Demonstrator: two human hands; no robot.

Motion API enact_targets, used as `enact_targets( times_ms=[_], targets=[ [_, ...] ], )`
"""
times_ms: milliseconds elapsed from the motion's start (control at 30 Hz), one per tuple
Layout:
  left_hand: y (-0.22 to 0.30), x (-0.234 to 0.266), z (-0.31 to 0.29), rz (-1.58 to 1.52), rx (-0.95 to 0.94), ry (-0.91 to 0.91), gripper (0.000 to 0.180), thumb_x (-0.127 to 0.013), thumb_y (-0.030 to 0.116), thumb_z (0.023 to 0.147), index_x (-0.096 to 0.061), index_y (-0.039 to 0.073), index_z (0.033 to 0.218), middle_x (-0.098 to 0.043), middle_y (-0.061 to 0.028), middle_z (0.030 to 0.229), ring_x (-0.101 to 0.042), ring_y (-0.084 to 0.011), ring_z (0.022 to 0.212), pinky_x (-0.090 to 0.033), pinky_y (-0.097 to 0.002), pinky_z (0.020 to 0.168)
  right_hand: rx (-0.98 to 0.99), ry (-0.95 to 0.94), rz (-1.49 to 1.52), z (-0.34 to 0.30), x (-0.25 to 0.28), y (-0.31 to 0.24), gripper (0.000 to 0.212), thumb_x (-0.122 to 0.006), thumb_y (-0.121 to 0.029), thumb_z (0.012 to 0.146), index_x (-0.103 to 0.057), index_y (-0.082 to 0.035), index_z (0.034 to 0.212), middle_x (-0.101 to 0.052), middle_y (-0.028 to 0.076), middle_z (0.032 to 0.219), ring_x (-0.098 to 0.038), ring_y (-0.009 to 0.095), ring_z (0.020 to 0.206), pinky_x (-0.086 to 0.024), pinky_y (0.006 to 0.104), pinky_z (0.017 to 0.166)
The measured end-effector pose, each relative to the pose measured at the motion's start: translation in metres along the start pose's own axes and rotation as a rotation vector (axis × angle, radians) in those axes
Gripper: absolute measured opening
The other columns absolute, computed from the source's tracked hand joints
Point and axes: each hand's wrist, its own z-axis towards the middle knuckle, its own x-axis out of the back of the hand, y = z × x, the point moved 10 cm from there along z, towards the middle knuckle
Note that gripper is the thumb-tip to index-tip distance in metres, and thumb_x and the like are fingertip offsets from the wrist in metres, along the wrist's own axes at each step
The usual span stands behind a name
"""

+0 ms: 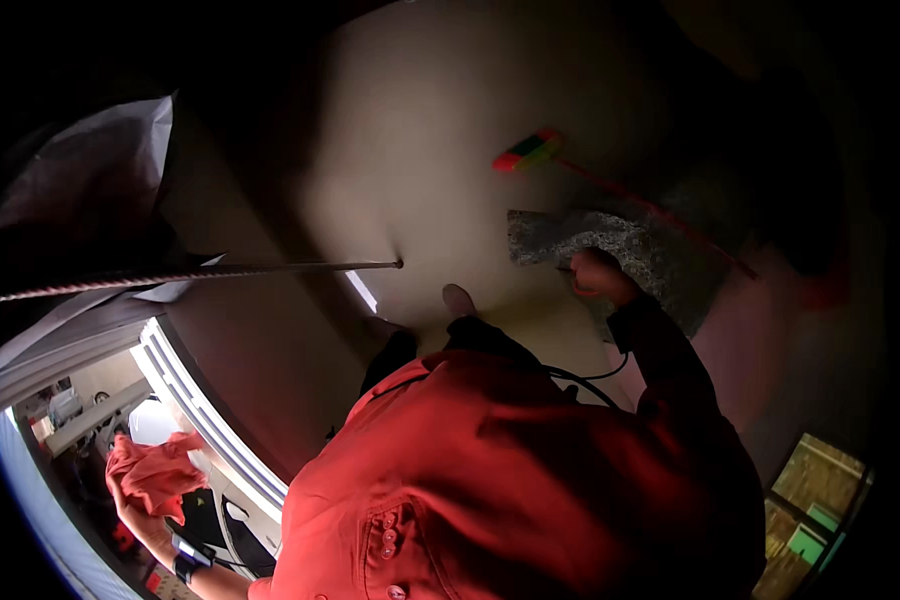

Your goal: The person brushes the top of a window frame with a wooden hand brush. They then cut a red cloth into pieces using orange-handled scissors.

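Note:
My left hand (142, 522), out at the lower left beside a bright opening, grips a crumpled red cloth (160, 470). On that wrist is a dark watch (188, 562). My right hand (600, 274) is closed, its fingers curled, in front of a speckled grey slab or mat (620, 240). A small dark tip shows by its fingers, but what it holds, if anything, I cannot make out. A dark cable (595, 376) runs between my right sleeve and my body.
Beyond the slab lies a broom with a red and green head (528, 150) and a thin red handle (660, 212). A ribbed rod (190, 274) stands at the left, near a white window frame (195, 405). Wooden shelving (820, 475) is at the lower right. Deep shadow covers the edges.

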Motion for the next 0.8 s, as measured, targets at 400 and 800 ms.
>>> enact_targets(
  times_ms=[400, 800],
  targets=[
    [-0.059, -0.205, -0.026, 0.145, -0.059, -0.652, 0.039, -0.057, 0.021, 0.099, -0.056, -0.001, 0.131, -0.062, -0.0114, 0.129, -0.061, -0.0248, 0.116, -0.047, -0.039, 0.103, -0.247, 0.135, -0.812, -0.04, 0.018, 0.266, 0.028, -0.085, -0.028, 0.068, -0.075, -0.008, 0.084, -0.069, 0.012, 0.073, -0.069, 0.029, 0.071, -0.055, 0.0435, 0.065],
    [-0.201, -0.323, -0.068, 0.337, 0.046, -0.613, 0.038, -0.056, 0.018, 0.098, -0.055, -0.001, 0.131, -0.062, -0.0124, 0.129, -0.061, -0.0256, 0.116, -0.048, -0.0397, 0.103, -0.174, 0.687, -0.303, -0.004, 0.155, 0.309, 0.023, -0.08, -0.021, 0.07, -0.074, -0.008, 0.088, -0.07, 0.017, 0.088, -0.07, 0.035, 0.087, -0.057, 0.0459, 0.078]
  ],
)
